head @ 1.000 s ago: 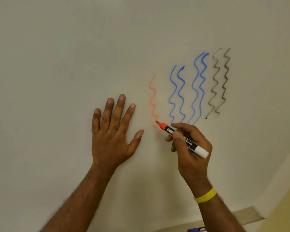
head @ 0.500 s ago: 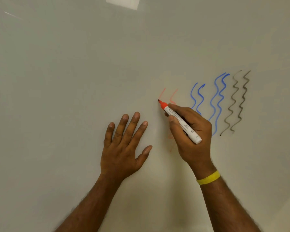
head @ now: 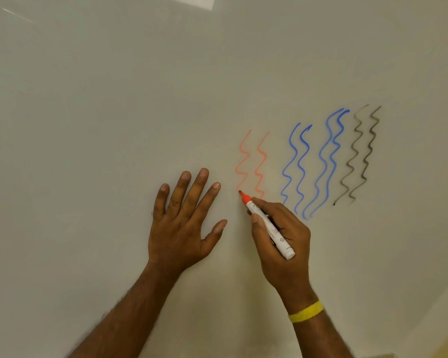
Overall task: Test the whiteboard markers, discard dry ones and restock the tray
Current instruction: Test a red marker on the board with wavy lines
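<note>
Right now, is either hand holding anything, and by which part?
The right hand grips the red marker around its white barrel; the left hand holds nothing.

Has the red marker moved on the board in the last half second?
Yes. The red marker dropped: its tip went from near the red squiggles' tops to the left one's foot.

- I see a white marker (head: 279, 239) with an orange tip.
- On the off-white whiteboard (head: 114, 99): faint orange squiggles (head: 255, 173), blue squiggles (head: 308, 146), grey-black squiggles (head: 370, 147).
- I note a yellow wristband (head: 307, 311).
</note>
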The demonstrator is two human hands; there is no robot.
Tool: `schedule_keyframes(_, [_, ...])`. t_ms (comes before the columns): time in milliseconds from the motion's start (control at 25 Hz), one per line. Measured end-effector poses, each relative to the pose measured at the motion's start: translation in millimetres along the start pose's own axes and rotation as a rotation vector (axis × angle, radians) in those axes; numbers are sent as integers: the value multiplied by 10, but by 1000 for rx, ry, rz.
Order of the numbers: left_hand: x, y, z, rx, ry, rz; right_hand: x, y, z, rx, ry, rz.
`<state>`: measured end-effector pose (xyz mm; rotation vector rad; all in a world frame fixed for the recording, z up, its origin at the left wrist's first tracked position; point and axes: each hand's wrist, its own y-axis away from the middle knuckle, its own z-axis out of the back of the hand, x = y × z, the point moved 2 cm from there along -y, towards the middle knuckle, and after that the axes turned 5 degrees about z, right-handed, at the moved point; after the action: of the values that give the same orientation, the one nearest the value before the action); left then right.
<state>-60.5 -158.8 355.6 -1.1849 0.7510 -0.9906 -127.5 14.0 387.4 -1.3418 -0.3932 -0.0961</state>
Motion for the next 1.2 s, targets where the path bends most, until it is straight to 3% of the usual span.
schedule_keyframes(680, [-36,60,-16,20,6,32,-294,787,192,-28,-57,-274])
schedule_keyframes(880, [-155,301,-53,42,36,129,-396,993,388,-123,-312,-546])
schedule_keyframes(1200, [-477,1130,-56,253,103,216,-586,1468,639,-160,-493,-823])
